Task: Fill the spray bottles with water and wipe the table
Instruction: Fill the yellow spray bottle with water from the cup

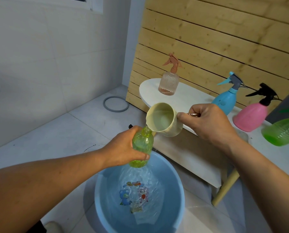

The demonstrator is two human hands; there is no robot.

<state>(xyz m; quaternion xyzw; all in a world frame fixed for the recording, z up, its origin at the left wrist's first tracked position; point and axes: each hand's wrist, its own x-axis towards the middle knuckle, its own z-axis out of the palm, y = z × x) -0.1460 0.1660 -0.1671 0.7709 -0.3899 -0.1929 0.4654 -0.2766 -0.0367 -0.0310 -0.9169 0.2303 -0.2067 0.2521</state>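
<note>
the left hand (123,147) grips a green bottle (141,146) with no sprayer on it, held above a blue basin (177,180) of water. the right hand (207,122) holds a cream scoop (163,119) by its handle, tilted so its lip meets the bottle's mouth. on the white table (190,100) stand a peach spray bottle (169,81), a blue one (225,100), a pink one (251,116) and another green bottle (281,133). a grey ring (116,104) lies on the floor.

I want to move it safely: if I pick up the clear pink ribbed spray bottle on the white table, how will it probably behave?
The pink ribbed bottle is probably light: only a shallow layer of liquid shows at its bottom. Its tall trigger head above a nearly empty body suggests it may tip if pushed high up. The ribs should help grip; whether it is glass or plastic, I cannot tell.
</note>
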